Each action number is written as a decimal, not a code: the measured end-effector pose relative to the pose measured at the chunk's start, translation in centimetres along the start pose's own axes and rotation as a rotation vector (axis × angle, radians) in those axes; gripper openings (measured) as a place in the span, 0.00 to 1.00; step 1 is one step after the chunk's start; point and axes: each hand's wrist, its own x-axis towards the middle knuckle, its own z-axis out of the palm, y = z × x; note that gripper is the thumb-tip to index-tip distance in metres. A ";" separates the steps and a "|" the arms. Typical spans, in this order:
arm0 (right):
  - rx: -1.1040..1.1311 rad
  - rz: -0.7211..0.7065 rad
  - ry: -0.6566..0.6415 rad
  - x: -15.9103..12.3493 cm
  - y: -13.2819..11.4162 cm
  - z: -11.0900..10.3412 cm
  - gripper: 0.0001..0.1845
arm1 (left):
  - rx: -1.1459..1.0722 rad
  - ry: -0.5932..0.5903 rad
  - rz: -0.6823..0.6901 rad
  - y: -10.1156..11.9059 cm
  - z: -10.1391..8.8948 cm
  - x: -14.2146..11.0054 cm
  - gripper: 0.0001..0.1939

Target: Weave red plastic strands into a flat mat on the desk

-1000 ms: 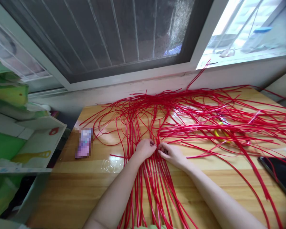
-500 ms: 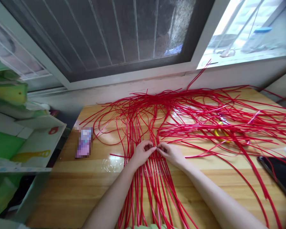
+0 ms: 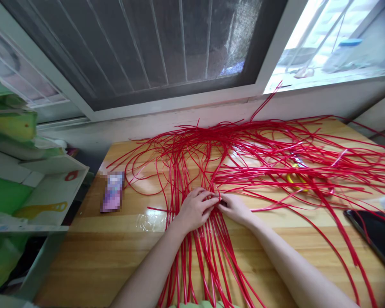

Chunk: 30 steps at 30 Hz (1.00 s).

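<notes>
Long thin red plastic strands point(image 3: 208, 256) run side by side over the wooden table point(image 3: 115, 256), from its front edge to a tangled bundle point(image 3: 218, 132) at the back. My left hand point(image 3: 197, 209) lies across the strands, its fingers bent and pinched towards the right. Just beside it, my right hand point(image 3: 234, 207) is closed around a red strand, thumb and fingers together. The fingertips of both hands meet over the strands near the middle of the table. Strips of clear tape point(image 3: 152, 220) lie on the table left of my left hand.
Loose red strands point(image 3: 276, 173) spread to the right, over a yellow ring-shaped thing point(image 3: 297, 182). A black flat device point(image 3: 368, 235) lies at the right edge. On the left is a blurred-out pinkish box-like thing point(image 3: 114, 192). A window point(image 3: 167, 51) stands behind the table.
My left hand has slid to the right and its fingers now reach over to my right hand. My right hand has shifted slightly right and stays pinched.
</notes>
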 end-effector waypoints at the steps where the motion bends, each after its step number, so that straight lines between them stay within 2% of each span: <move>1: 0.018 -0.007 -0.006 0.0 0.1 -0.1 0.11 | 0.031 -0.010 -0.017 0.1 0.0 0.0 0.18; 5: 0.101 -0.041 0.026 -0.3 0.1 -0.1 0.14 | 0.140 -0.054 -0.122 0.3 0.0 -0.1 0.18; 10: 0.256 -0.025 0.073 -0.6 0.0 0.2 0.21 | 0.186 -0.030 -0.205 -0.2 -0.3 -0.7 0.17; 14: 0.318 -0.019 0.115 -0.5 0.2 0.4 0.19 | 0.162 0.026 -0.194 -0.5 0.1 -1.5 0.12; 18: 0.365 -0.042 0.163 -0.7 0.5 0.3 0.15 | 0.146 0.076 -0.221 -0.8 0.5 -2.5 0.11; 30: 0.319 -0.025 0.147 -1.0 0.7 0.1 0.11 | 0.165 0.009 -0.273 -0.4 -0.8 -3.3 0.11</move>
